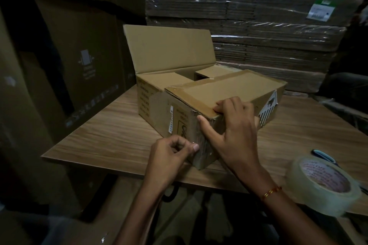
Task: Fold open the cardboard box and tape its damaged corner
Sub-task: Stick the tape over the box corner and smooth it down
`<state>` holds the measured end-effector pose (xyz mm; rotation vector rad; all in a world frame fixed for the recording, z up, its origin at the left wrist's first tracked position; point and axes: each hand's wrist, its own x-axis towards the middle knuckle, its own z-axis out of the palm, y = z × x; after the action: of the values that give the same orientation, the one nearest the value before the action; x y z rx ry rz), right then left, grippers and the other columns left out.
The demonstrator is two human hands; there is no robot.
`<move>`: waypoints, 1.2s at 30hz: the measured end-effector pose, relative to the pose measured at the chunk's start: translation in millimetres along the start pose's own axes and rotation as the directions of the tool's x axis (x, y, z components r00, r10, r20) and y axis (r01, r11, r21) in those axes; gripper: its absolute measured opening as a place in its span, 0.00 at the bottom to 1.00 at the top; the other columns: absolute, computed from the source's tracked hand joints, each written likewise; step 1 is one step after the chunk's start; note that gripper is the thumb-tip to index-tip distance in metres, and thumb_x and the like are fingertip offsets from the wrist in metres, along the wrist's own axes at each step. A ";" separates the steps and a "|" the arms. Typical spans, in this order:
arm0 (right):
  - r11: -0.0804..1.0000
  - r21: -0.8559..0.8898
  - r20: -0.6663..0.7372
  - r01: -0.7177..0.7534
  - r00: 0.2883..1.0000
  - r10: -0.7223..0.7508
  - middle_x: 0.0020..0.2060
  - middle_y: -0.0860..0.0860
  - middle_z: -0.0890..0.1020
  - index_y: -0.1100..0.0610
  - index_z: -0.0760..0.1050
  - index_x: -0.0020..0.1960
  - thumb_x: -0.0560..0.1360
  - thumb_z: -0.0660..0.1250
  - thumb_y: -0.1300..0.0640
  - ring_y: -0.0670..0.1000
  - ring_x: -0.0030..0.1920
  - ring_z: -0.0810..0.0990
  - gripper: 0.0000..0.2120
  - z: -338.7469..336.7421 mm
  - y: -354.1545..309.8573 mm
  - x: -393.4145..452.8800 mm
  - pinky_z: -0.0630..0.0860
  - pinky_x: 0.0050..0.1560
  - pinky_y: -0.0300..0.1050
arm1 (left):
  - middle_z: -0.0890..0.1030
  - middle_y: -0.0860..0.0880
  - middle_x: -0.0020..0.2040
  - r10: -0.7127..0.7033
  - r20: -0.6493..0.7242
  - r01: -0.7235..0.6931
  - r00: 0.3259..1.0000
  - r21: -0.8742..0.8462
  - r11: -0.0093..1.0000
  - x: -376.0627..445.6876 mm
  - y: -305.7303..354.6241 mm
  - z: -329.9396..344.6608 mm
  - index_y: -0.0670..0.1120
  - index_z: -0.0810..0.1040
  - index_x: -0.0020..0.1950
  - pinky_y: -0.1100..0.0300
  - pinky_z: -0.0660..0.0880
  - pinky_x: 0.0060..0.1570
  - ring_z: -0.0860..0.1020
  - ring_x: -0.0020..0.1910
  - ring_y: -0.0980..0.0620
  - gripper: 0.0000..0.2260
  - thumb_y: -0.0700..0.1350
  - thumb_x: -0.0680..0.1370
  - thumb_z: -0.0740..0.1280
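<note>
A wood-grain bench [111, 137] is ringed by stacked cartons [268, 32] at twelve o'clock, its cardboard box [225, 89] pressed by the spread right hand [235, 125] and the left hand [171, 155], pinched closed at the box's near corner.

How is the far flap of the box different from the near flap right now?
The far flap stands upright and open; the near flap lies folded flat over the box. The near flap has brown tape along its edges; the far flap looks bare. The right hand touches the near flap; nothing touches the far flap. Both are plain brown cardboard.
</note>
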<state>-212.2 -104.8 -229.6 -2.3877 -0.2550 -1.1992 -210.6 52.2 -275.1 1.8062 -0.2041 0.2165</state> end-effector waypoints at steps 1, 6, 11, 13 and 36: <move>1.000 -0.001 0.000 -0.006 1.000 0.006 0.52 0.49 0.77 0.51 0.71 0.51 0.75 0.61 0.36 0.53 0.55 0.71 0.18 1.0 -0.3 -1.2 0.66 0.50 0.51 | 0.85 0.52 0.35 0.010 -0.026 -0.008 1.000 0.055 0.998 -0.6 -0.1 -0.3 0.48 0.83 0.38 0.60 0.78 0.43 0.83 0.38 0.58 0.07 0.50 0.71 0.75; 1.000 -0.010 -0.010 0.004 1.000 -0.004 0.55 0.50 0.76 0.50 0.69 0.56 0.76 0.62 0.38 0.54 0.59 0.70 0.18 4.6 -0.4 -7.7 0.66 0.53 0.53 | 0.84 0.52 0.33 0.041 -0.038 -0.034 0.998 0.158 0.987 1.2 -3.9 -4.5 0.48 0.81 0.35 0.50 0.80 0.45 0.82 0.37 0.55 0.14 0.58 0.68 0.75; 0.999 -0.033 -0.006 0.030 1.000 -0.030 0.62 0.52 0.75 0.53 0.69 0.61 0.74 0.64 0.37 0.56 0.64 0.70 0.24 6.2 -0.3 -13.6 0.69 0.58 0.57 | 0.84 0.52 0.33 0.033 0.008 -0.034 0.999 0.190 0.981 4.8 -6.6 -9.5 0.50 0.80 0.36 0.46 0.79 0.43 0.82 0.36 0.53 0.20 0.66 0.63 0.70; 0.997 -0.054 0.022 0.060 0.998 -0.059 0.66 0.53 0.72 0.53 0.67 0.65 0.73 0.66 0.37 0.57 0.68 0.68 0.28 7.6 -0.1 -18.6 0.69 0.61 0.59 | 0.83 0.52 0.31 0.033 0.020 -0.036 0.999 0.187 0.982 5.8 -7.4 -10.4 0.50 0.80 0.36 0.46 0.79 0.41 0.80 0.33 0.54 0.19 0.66 0.62 0.70; 0.977 0.114 0.247 0.182 0.947 -0.205 0.81 0.53 0.54 0.56 0.47 0.81 0.69 0.71 0.37 0.52 0.82 0.47 0.52 -9.7 30.9 -26.0 0.59 0.78 0.59 | 0.51 0.49 0.82 0.602 0.298 -0.602 0.741 0.693 0.397 33.8 41.0 -24.8 0.58 0.54 0.79 0.33 0.44 0.75 0.43 0.81 0.47 0.41 0.73 0.71 0.60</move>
<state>-223.8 -135.6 -254.9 -2.4808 -0.6272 -0.9315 -189.3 65.5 -222.2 2.5109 -0.9088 0.9611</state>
